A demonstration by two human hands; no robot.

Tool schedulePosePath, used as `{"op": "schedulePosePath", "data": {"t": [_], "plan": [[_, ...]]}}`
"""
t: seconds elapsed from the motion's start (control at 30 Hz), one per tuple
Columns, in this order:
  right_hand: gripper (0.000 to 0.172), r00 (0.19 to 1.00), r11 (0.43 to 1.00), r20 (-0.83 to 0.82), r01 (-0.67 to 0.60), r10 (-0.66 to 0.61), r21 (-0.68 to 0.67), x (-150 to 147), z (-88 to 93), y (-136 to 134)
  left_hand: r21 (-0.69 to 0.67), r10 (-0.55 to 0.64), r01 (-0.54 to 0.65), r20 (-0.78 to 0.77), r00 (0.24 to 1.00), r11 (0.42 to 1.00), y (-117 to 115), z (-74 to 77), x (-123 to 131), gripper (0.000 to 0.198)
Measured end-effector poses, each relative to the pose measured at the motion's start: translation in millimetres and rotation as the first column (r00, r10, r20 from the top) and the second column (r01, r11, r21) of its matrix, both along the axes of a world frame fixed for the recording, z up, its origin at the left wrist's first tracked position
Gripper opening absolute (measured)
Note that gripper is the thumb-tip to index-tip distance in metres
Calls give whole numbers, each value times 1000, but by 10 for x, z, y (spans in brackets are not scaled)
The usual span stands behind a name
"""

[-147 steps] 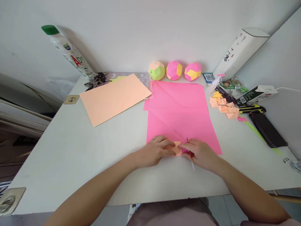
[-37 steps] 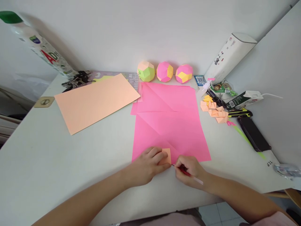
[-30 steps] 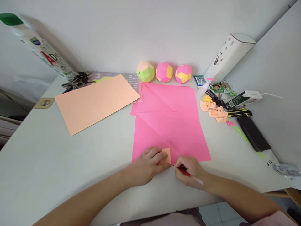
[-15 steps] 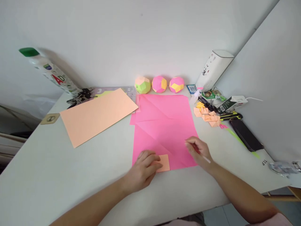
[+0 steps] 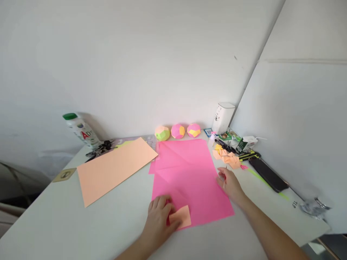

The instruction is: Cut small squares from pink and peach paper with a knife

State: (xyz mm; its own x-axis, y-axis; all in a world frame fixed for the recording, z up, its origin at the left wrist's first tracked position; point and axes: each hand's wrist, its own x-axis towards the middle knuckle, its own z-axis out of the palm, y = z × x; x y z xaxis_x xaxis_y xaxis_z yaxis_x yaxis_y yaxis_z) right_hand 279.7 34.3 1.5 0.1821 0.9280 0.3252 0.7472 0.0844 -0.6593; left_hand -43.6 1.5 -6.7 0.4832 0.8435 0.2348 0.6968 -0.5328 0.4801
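Fingers of the left hand (image 5: 157, 222) curve around one end of a small peach paper (image 5: 184, 214), slightly bowed at the near edge of the pink sheet (image 5: 187, 180), though whether they pinch it is unclear; the right hand (image 5: 231, 185), by that sheet's right edge, pinches a slim red tool (image 5: 224, 183). Farther out, three paper balls (image 5: 178, 131) and the folded peach pieces (image 5: 229, 159) look done, while the unfolded small paper and large peach sheet (image 5: 115, 172) seem left to work.

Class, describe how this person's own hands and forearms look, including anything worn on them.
The left hand and right hand are both ungloved. The left forearm and right forearm are bare where visible, with no sleeve, watch or bracelet showing. Smaller details are too blurred to tell.
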Motion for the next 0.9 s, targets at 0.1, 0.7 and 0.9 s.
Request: {"op": "schedulePosePath", "data": {"t": [0.1,0.7,0.9], "plan": [[34,999,1000,32,-22,22,1,0,-43,3,38,-36,34,59,998,999,18,-37,-11,12],[57,668,734,415,-679,618,1,-432,27,-334,98,105,-134,256,961,986,272,-75,-282,24],[34,546,642,382,-743,745,-190,-690,-314,-290,-233,345,-263,466,815,936,281,112,-299,38]]}}
